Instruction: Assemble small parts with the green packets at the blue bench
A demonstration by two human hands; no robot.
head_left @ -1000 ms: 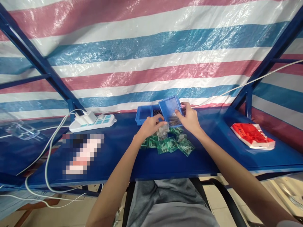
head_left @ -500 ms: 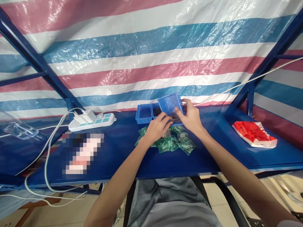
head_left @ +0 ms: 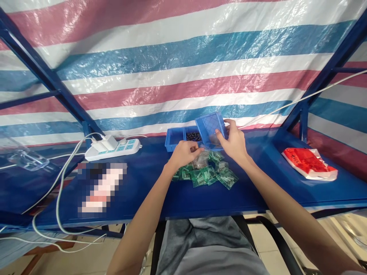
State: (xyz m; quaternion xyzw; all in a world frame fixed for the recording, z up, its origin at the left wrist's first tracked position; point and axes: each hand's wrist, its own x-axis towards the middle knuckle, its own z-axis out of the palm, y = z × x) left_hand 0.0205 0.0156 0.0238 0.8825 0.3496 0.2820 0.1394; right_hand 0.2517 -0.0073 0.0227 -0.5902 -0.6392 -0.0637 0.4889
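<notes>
Clamps a tilted blue rectangular plastic bin in the grip of the right hand, near the far edge of the blue tabletop. Pinches a clear plastic bag in the grip of the left hand, just below the bin and over flat green plastic packets between the tabletop's left and right edges.

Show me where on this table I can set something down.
Bare patches of the blue table: between the right forearm and red packet; between the pixelated patch and left forearm; and the front strip below the green packets. Crowded: around those packets, with the blue bins, left hand and right hand.
</notes>
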